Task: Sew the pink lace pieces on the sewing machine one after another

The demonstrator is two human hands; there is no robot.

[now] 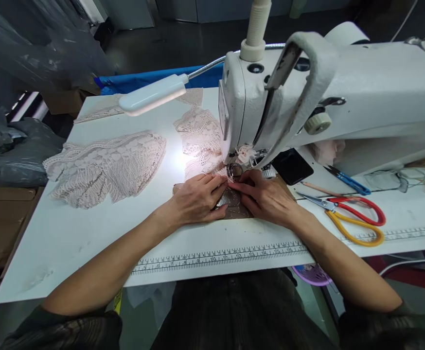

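Pale pink lace fabric (201, 138) runs under the head of a white sewing machine (241, 97). My left hand (200, 197) lies on the lace just left of the presser foot, its fingers stretched over the fabric and its thumb apart. From the right, my right hand (265, 197) reaches in with bent fingers, pinching the lace edge close to the needle. A round metal ring (235, 171) shows at the needle area. The fingertips and machine parts partly hide the lace there. A brown plate (241, 212) lies below both hands.
Another lace piece (106, 165) lies on the white table (99, 238) at left. A lamp (154, 95) hangs over the table. To the right are scissors (358, 218), blue-handled snips (351, 181), a pencil (316, 188) and a black phone-like object (292, 166). A ruler strip (220, 257) follows the front edge.
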